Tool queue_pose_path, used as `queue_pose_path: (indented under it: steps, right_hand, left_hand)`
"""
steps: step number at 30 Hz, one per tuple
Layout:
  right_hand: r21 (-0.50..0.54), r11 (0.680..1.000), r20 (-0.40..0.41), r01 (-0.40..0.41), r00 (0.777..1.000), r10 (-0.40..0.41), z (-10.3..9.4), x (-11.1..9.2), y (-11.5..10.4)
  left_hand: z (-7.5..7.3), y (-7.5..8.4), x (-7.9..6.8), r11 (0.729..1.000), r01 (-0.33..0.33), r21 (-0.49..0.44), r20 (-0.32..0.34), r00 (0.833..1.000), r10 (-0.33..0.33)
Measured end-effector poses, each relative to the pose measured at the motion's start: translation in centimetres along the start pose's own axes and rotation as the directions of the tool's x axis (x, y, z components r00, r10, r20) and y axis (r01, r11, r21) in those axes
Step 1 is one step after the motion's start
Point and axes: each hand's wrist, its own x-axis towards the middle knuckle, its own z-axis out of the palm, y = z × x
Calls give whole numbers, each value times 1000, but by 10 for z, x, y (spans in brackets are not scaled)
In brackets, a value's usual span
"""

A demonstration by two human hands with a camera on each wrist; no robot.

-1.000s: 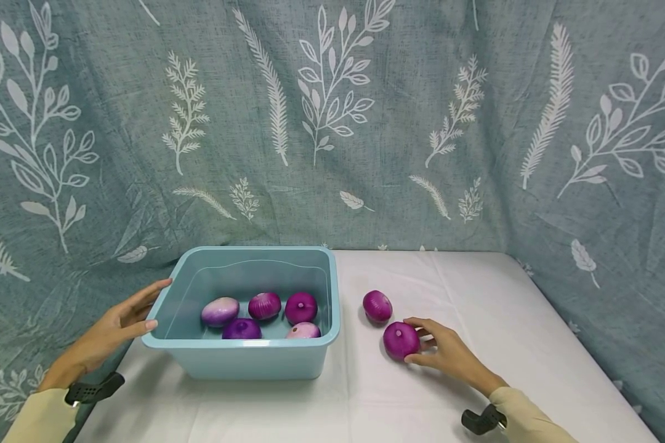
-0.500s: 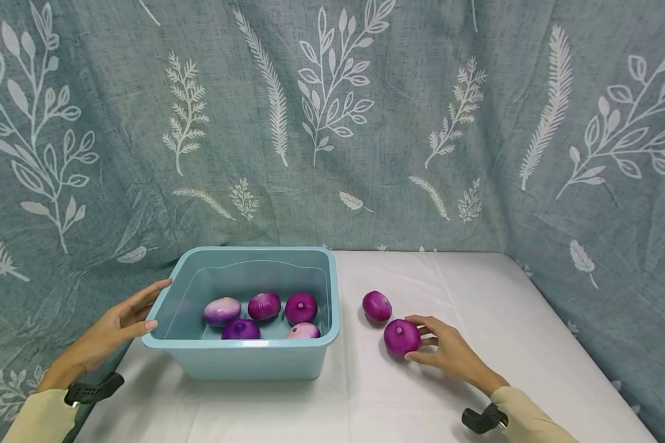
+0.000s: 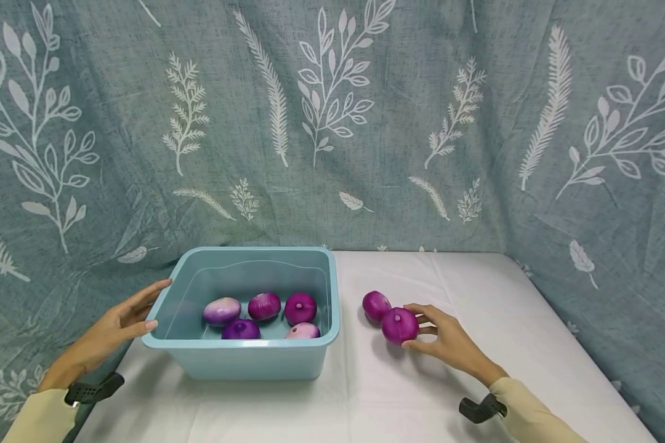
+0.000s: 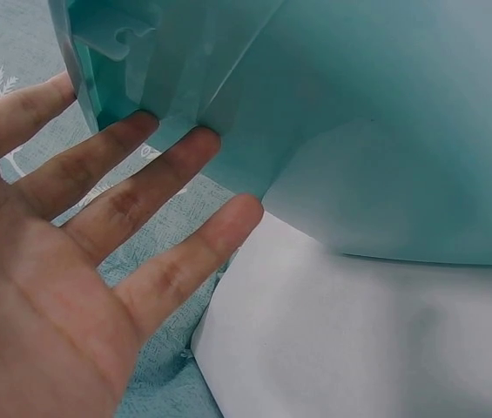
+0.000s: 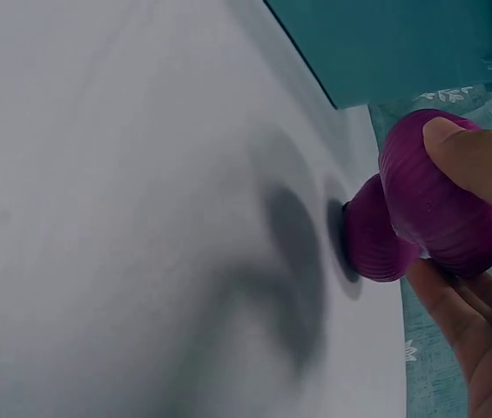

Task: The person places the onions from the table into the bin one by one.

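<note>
My right hand [image 3: 449, 341] grips a purple-red onion [image 3: 399, 326] between thumb and fingers. In the right wrist view the thumb presses on top of this onion [image 5: 433, 196], and its shadow falls apart from it on the cloth. Just behind it a second red onion [image 3: 374, 304] rests on the table, partly covered by the held one. My left hand [image 3: 108, 332] touches the left side of a light blue plastic bin [image 3: 249, 362], fingertips at the rim. The left wrist view shows the fingers of this hand [image 4: 71, 235] nearly straight and spread along the bin's outer wall.
Several onions lie inside the bin, among them a pale violet one [image 3: 221, 312], a striped red one [image 3: 264, 306] and a dark purple one [image 3: 241, 329]. White cloth [image 3: 476, 289] covers the table. A patterned blue-green curtain [image 3: 332, 203] hangs behind and along the right edge.
My right hand has lifted the onion up off the cloth, and it now overlaps the second onion in the head view. The left hand and the bin have stayed in place.
</note>
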Motion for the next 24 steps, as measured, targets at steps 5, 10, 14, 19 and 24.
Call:
queue_pose_path:
  steps: [5, 10, 14, 19, 24]
  right_hand:
    - [1, 1000, -11, 19, 1000, -19, -4, 7, -7]
    - [-9, 1000, -15, 26, 1000, -26, -7, 13, -14]
    - [-23, 999, -21, 42, 999, -43, -9, 18, -18]
    - [-25, 997, -31, 68, 997, -69, -11, 25, -22]
    - [-11, 995, -42, 94, 995, -95, -12, 33, -28]
  left_hand:
    - [-1, -2, 0, 1000, 0, 5, 4, 1000, 0]
    - [-1, -2, 0, 1000, -9, 7, 4, 1000, 9]
    - [0, -1, 0, 1000, -8, 5, 1, 1000, 8]
    - [0, -1, 0, 1000, -12, -5, 7, 1000, 12]
    - [-1, 0, -1, 1000, -26, -9, 28, 999, 26]
